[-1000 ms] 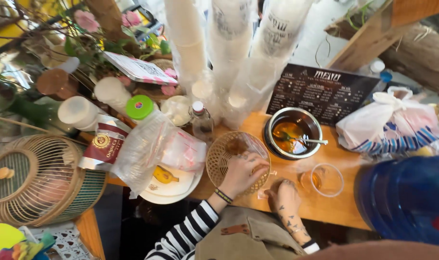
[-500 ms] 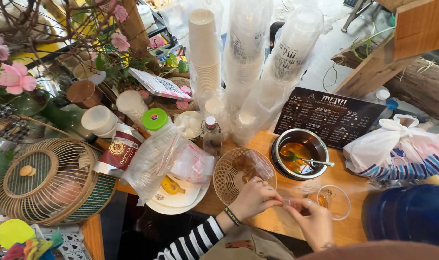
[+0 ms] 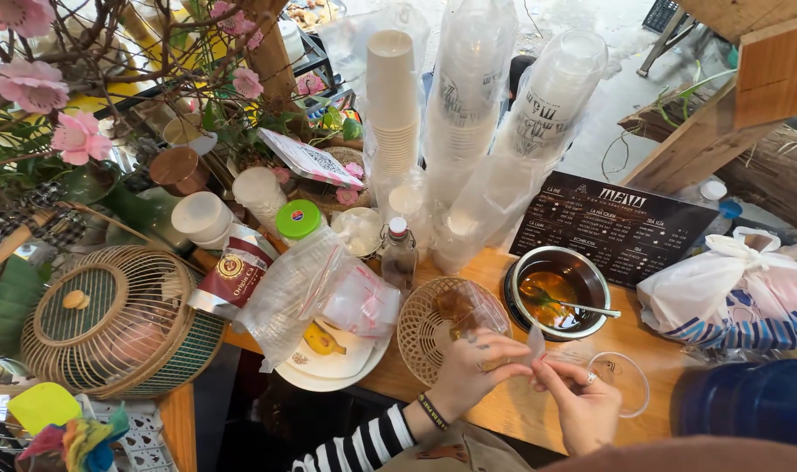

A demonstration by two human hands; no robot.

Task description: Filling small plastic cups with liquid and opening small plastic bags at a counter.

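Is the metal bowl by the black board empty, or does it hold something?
Not empty. The metal bowl holds amber-brown liquid well below its rim, and a spoon rests in it with its handle sticking out over the right edge.

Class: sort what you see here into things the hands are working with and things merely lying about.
In use: left hand, right hand, clear plastic wrap, woven basket.
Lying about: metal bowl, banana plate, stacked cups, menu board.

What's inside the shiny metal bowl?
The metal bowl holds an amber liquid, with a spoon resting in it, handle over the rim. The liquid covers the bowl's bottom, so anything sunk there stays hidden.
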